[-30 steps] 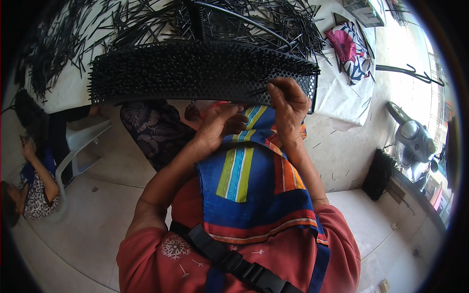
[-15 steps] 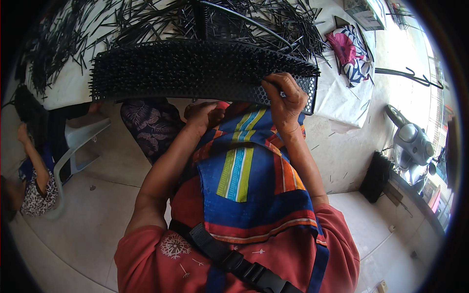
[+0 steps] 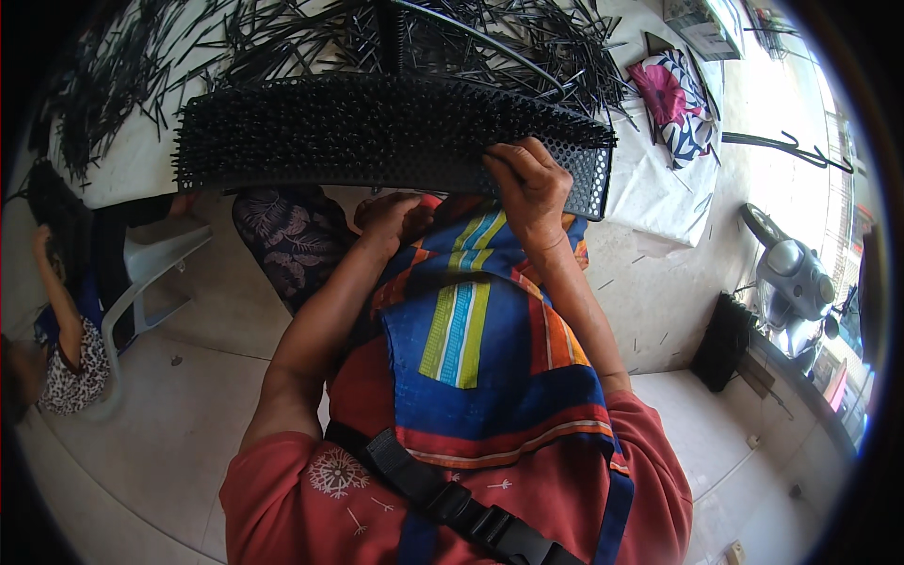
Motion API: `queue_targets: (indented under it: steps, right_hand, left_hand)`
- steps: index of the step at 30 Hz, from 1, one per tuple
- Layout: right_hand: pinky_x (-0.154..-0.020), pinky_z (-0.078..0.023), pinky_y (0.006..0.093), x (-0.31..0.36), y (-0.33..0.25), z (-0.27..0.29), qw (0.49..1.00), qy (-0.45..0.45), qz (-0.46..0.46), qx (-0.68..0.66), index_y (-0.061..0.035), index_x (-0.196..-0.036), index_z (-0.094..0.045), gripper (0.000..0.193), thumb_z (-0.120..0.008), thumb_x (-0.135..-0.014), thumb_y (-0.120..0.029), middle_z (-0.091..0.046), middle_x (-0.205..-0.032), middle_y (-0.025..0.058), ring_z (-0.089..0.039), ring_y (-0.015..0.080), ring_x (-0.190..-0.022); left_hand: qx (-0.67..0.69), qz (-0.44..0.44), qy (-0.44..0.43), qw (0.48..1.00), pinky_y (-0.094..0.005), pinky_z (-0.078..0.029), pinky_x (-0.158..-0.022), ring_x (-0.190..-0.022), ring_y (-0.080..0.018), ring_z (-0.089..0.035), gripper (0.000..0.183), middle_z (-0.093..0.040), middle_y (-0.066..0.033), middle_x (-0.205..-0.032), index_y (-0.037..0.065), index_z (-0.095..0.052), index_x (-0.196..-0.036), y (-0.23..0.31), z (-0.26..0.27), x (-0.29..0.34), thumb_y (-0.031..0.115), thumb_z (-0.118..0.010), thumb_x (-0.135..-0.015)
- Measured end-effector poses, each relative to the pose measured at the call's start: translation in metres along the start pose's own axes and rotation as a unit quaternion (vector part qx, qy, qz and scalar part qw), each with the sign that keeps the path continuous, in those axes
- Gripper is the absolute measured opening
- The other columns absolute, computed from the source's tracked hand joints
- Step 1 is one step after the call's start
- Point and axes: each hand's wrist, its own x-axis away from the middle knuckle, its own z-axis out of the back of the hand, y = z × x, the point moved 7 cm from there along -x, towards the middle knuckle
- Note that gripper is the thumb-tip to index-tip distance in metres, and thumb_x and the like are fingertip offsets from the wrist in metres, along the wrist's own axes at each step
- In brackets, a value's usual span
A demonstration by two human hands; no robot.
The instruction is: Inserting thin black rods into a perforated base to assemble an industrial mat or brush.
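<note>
A long, curved black perforated panel (image 3: 433, 174) lies across in front of me, most of it packed with short upright black bristle-like tufts (image 3: 358, 127). Toward its right end, bare holes show. My right hand (image 3: 534, 184) rests at the panel's near side, thumb and fingers pinched together against the holes. Whatever the pinch holds is too small to make out. Below the near edge, left of the right hand, is my left hand (image 3: 391, 221). Its fingers look curled, and the panel hides their tips.
Loose black strips (image 3: 527, 47) are heaped behind the panel on a white-covered table (image 3: 659, 193). A patterned cloth (image 3: 673, 104) lies at the right. Another person (image 3: 71, 358) sits at far left beside a white plastic chair (image 3: 151, 268). A scooter (image 3: 796, 273) stands at right.
My right hand has shifted a little left along the panel, still pinched. The left hand stays nearly where it was, under the near edge.
</note>
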Motion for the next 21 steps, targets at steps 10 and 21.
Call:
queue_targets:
  steps: [10, 21]
  right_hand:
    - [-0.053, -0.047, 0.0369, 0.041, -0.001, -0.001, 0.996, -0.086, 0.011, -0.029, -0.0047, -0.085, -0.065, 0.010, -0.070, -0.076, -0.004, -0.057, -0.073, 0.0096, -0.060, 0.0288, -0.060]
    - [-0.060, -0.049, 0.0417, 0.082, 0.029, -0.019, 0.958, -0.248, -0.079, -0.121, -0.0057, -0.089, -0.064, 0.013, -0.067, -0.079, -0.014, -0.061, -0.083, 0.0122, -0.062, 0.0341, -0.072]
  left_hand:
    - [-0.258, -0.164, -0.222, 0.926, -0.0333, -0.055, -0.073, -0.081, -0.0228, -0.067, 0.024, -0.067, -0.0157, -0.093, -0.005, -0.060, -0.105, 0.066, -0.071, 0.145, 0.009, -0.062, -0.086]
    - [-0.305, -0.510, -0.033, 0.804, -0.0237, -0.051, -0.073, -0.089, -0.0161, -0.065, 0.027, -0.066, -0.0120, -0.105, 0.000, -0.058, -0.113, 0.369, -0.165, 0.173, 0.003, -0.061, -0.087]
